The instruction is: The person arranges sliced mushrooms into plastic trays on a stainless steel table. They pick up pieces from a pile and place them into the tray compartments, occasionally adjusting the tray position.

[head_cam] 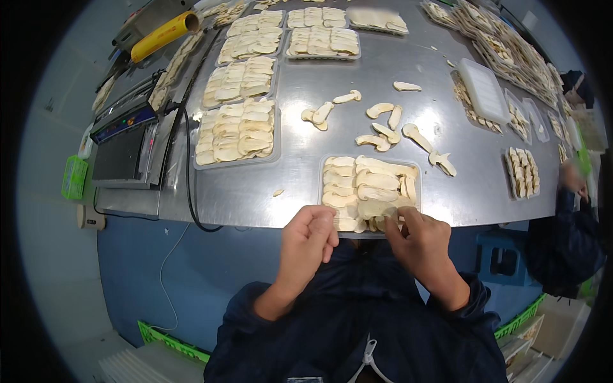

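Observation:
A clear plastic tray (419, 191) at the table's near edge holds overlapping rows of pale mushroom slices. My right hand (421, 237) is over its lower right part, with thumb and fingertips on the end of a mushroom slice (376, 209) that lies across the middle row. At the tray's lower left, my left hand (309, 239) is loosely curled, fingertips near the thumb; no slice shows in it. Beyond the tray, loose mushroom slices (378, 142) are scattered on the steel table (306, 177).
Filled trays (278, 143) line the table's left half. A scale (122, 153) with a black cable (187, 167) and a yellow film roll (165, 37) are at left. White stacked trays (483, 91) and heaped mushroom trays (507, 52) stand right; a co-worker's sleeve (567, 239) is at far right.

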`<state>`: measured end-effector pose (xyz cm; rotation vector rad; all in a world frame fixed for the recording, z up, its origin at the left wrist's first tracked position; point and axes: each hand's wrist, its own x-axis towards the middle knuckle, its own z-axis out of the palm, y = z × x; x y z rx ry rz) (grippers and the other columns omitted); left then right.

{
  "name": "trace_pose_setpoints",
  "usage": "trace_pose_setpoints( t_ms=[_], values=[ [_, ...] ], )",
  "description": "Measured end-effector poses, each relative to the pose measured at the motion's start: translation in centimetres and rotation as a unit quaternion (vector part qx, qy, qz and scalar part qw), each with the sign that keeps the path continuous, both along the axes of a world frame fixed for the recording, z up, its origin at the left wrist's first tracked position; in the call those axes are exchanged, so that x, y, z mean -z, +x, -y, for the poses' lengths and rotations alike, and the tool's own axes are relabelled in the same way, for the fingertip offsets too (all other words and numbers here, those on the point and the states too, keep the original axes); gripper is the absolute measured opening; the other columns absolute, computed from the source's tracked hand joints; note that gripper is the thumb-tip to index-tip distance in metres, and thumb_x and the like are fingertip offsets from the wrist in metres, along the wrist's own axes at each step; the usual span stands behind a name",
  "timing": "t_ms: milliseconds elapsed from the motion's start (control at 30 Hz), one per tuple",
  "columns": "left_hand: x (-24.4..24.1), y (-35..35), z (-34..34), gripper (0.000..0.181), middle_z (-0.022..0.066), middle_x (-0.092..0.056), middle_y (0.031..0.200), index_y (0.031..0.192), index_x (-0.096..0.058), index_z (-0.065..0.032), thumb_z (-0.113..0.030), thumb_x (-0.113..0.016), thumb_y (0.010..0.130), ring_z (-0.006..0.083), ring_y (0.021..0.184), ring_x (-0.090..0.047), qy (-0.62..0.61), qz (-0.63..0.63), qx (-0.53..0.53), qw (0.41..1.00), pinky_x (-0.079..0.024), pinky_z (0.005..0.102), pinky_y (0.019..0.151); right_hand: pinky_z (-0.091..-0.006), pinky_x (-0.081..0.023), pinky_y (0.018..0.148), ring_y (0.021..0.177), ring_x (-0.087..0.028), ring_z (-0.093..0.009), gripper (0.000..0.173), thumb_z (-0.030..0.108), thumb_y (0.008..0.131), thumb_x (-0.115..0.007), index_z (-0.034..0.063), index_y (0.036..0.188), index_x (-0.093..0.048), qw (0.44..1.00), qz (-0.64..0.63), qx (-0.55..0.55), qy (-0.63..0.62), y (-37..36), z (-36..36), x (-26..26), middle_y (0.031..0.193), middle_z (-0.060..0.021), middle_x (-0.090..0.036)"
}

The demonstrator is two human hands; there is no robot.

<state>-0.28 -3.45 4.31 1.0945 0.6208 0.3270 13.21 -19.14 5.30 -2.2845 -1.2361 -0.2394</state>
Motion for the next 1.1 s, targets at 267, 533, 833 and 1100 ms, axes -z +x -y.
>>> trace_pose_setpoints(
  t_ms=[267,533,833,1100],
  values=[
    [0.7,-0.4,-1.1,0.016,0.0059,-0.057,0.067,0.101,-0.058,0.003,-0.012,-0.051,0.099,0.0065,0.047,-0.044,0.04,-0.018,-0.059,0.997,-0.035,0.0194,0.043,-0.0327,-0.045,0.044,0.047,-0.06,-0.024,0.022,0.018,0.077,-0.075,0.0018,0.091,-0.067,0.997,-0.003,0.06,-0.051,0.9,0.0,-0.3,0.056,-0.0094,-0.06],
    [2.1,-0.4,-3.5,0.016,0.0029,-0.055,0.063,0.098,-0.059,0.0011,-0.013,-0.052,0.099,0.0044,0.042,-0.039,0.107,-0.018,-0.172,0.979,-0.029,0.0183,0.039,-0.0392,-0.052,0.072,0.075,-0.063,-0.032,0.025,0.017,0.073,-0.07,-0.0002,0.092,-0.07,0.992,0.061,0.092,-0.059,14.2,-1.1,0.8,0.078,-0.0163,-0.067],
    [5.9,-0.4,-5.1,0.013,0.0023,-0.061,0.07,0.1,-0.06,0.0022,-0.009,-0.055,0.097,0.0068,0.057,-0.054,0.315,-0.053,-0.259,0.911,-0.043,0.0208,0.052,-0.0419,-0.053,0.074,0.073,-0.065,-0.037,0.026,0.025,0.079,-0.064,-0.0006,0.082,-0.071,0.983,-0.124,0.105,-0.087,19.0,-8.0,1.3,0.078,-0.0206,-0.068],
    [6.4,1.5,-5.7,0.011,0.0091,-0.063,0.067,0.096,-0.063,0.0013,-0.008,-0.063,0.089,0.0157,0.054,-0.059,0.505,-0.112,-0.3,0.802,-0.048,0.0284,0.053,-0.0408,-0.054,0.082,0.088,-0.067,-0.037,0.027,0.02,0.075,-0.071,0.0024,0.096,-0.072,0.993,0.034,0.091,-0.065,26.8,-10.2,3.7,0.097,-0.0232,-0.067]
  ],
)
